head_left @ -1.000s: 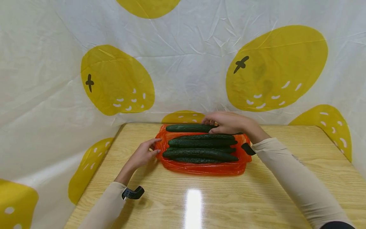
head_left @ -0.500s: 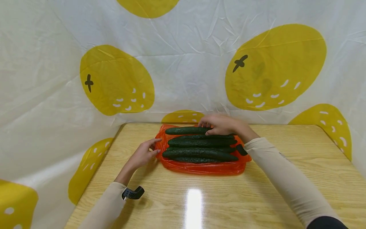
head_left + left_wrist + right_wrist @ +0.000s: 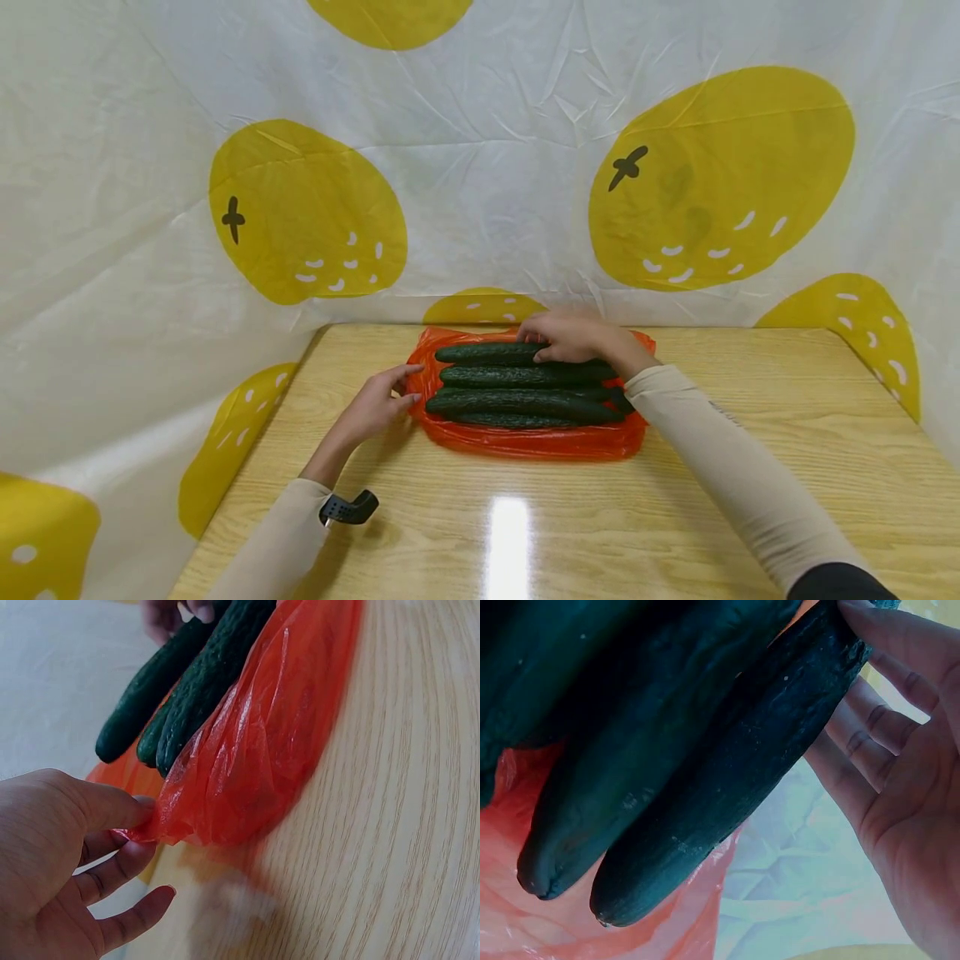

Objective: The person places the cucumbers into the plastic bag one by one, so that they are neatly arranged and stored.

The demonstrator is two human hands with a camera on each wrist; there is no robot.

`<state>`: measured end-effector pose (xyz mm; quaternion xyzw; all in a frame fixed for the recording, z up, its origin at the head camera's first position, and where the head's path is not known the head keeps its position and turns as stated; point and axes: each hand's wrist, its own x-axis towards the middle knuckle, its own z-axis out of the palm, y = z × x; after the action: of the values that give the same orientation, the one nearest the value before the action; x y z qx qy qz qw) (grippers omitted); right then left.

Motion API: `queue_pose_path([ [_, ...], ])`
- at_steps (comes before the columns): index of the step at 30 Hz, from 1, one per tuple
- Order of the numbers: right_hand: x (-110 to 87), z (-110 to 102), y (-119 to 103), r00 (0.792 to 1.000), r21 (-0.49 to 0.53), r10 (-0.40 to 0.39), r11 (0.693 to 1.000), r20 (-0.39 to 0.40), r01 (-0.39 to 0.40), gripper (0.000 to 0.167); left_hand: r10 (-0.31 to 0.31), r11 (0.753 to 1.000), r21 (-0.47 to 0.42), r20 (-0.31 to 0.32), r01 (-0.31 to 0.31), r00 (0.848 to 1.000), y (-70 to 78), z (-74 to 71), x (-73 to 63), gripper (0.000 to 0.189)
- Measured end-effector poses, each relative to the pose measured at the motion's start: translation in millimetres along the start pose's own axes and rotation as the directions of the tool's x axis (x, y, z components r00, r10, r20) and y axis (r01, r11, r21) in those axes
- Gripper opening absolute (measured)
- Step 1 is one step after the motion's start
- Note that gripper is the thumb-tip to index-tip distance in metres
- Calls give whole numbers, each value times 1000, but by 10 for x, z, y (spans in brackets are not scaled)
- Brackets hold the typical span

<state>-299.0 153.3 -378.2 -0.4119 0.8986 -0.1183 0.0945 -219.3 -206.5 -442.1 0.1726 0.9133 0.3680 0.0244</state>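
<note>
Several dark green cucumbers (image 3: 517, 402) lie side by side on a thin red plastic bag (image 3: 525, 443). At the bag's left end my left hand (image 3: 377, 404) pinches its edge between thumb and finger, as the left wrist view shows, with the other fingers spread. Over the back row, my right hand (image 3: 573, 337) grips the rearmost cucumber (image 3: 483, 354) from above. In the right wrist view the thumb lies on this cucumber (image 3: 727, 772) and the fingers reach along its far side. The right forearm hides the right ends of some cucumbers.
Underneath is a light wooden table (image 3: 420, 533) with a bright glare spot near its front. A white cloth (image 3: 480, 217) printed with yellow fruit hangs behind the table and along its left side.
My right hand has moved the rearmost cucumber toward me, up against the others, and shifted slightly left. My left hand keeps its place at the bag's edge.
</note>
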Motion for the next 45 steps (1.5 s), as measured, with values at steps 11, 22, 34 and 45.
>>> queue_pose_path([
  [11,0,108,26,1000,25,17,1000,19,-18,39,8,1000,-4,-1,-8,1000,-10,6,-7,51],
  [22,-10,159,54,999,24,9,1000,46,-10,27,6,1000,-6,6,-6,1000,-9,16,-10,51],
  [34,-172,80,84,1000,119,2,993,15,-4,30,-2,1000,-3,4,2,1000,-4,-10,-18,51],
  [45,-558,-9,43,993,121,-35,992,-110,48,27,3,1000,5,2,-3,1000,-6,-44,-46,51],
])
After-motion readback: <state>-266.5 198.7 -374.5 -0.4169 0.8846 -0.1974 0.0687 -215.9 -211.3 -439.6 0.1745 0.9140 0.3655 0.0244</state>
